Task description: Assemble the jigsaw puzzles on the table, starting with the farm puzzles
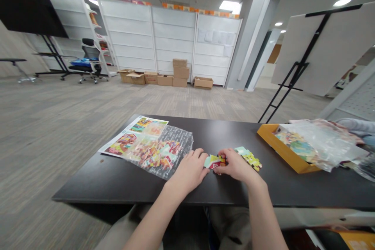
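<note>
Between my hands on the dark table lies a small joined group of jigsaw puzzle pieces (215, 161), coloured green, yellow and red. My left hand (190, 168) grips its left edge with curled fingers and thumb. Over its right end, my right hand (234, 165) pinches with thumb and fingers; the exact piece there is partly hidden. More green and yellow puzzle pieces (251, 158) lie just beyond my right hand. To the left, a clear plastic bag (183, 146) with loose puzzle pieces (159, 154) overlaps a printed picture sheet (123, 134).
An orange-yellow box (285, 156) with puzzle pieces and clear plastic sits on the table's right side, cloths (351, 127) behind it. The table's front edge (123, 202) runs close to my lap. Cardboard boxes (180, 74) stand by the far white shelves.
</note>
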The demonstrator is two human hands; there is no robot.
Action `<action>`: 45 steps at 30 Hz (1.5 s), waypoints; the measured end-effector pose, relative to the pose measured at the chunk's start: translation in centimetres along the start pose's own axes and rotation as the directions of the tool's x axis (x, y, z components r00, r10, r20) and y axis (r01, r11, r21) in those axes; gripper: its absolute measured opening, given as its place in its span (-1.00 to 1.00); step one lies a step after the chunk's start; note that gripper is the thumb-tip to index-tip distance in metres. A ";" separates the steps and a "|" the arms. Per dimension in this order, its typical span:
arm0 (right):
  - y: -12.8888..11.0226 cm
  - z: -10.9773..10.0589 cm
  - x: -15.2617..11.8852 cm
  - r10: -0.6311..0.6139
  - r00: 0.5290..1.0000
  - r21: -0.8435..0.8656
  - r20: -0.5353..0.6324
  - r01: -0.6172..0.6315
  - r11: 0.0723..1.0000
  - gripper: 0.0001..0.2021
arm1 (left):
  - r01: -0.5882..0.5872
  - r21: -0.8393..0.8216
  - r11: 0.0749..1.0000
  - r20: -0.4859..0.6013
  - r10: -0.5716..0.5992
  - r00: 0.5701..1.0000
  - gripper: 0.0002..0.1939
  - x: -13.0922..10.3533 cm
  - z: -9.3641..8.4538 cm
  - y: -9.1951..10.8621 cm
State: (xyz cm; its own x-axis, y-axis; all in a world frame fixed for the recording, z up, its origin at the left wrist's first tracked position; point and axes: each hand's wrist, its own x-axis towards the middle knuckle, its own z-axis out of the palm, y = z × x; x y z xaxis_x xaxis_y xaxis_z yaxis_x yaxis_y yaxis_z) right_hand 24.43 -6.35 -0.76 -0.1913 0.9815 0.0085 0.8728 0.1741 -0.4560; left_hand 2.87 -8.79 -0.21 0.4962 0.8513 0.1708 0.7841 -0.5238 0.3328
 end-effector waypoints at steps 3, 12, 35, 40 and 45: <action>0.0 -0.1 0.0 -0.012 1.000 0.019 0.025 0.011 1.000 -0.61 | -0.001 0.026 1.000 -0.011 0.001 1.000 -0.55 0.0 0.4 -0.2; -0.7 -0.6 -0.3 -0.016 0.997 0.096 0.080 0.008 0.995 -0.50 | -0.024 -0.077 0.997 0.052 0.028 0.998 -0.48 0.0 -0.2 -0.5; 1.0 -0.7 -0.1 -0.085 0.996 0.287 0.007 0.079 0.955 -0.72 | -0.042 -0.579 0.814 -0.124 -0.037 0.992 -0.60 1.3 0.7 -1.1; 2.9 -1.3 0.1 0.050 0.978 0.162 -0.201 -0.017 0.987 -0.83 | 0.075 -0.816 0.573 -0.024 -0.163 0.986 -0.60 1.9 0.9 -0.4; 3.3 -1.5 0.0 0.071 0.973 0.131 -0.217 -0.043 0.990 -0.81 | 0.117 -0.709 0.696 -0.034 -0.199 0.979 -0.68 2.0 2.3 1.7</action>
State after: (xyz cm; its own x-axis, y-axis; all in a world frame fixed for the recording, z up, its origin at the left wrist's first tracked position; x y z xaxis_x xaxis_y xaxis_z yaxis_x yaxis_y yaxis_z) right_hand 28.02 -5.66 -0.98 -0.0264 0.9852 0.1692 0.8138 0.1195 -0.5687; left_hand 6.11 -8.06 -1.43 0.3174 0.9390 0.1324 0.3391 -0.2428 0.9089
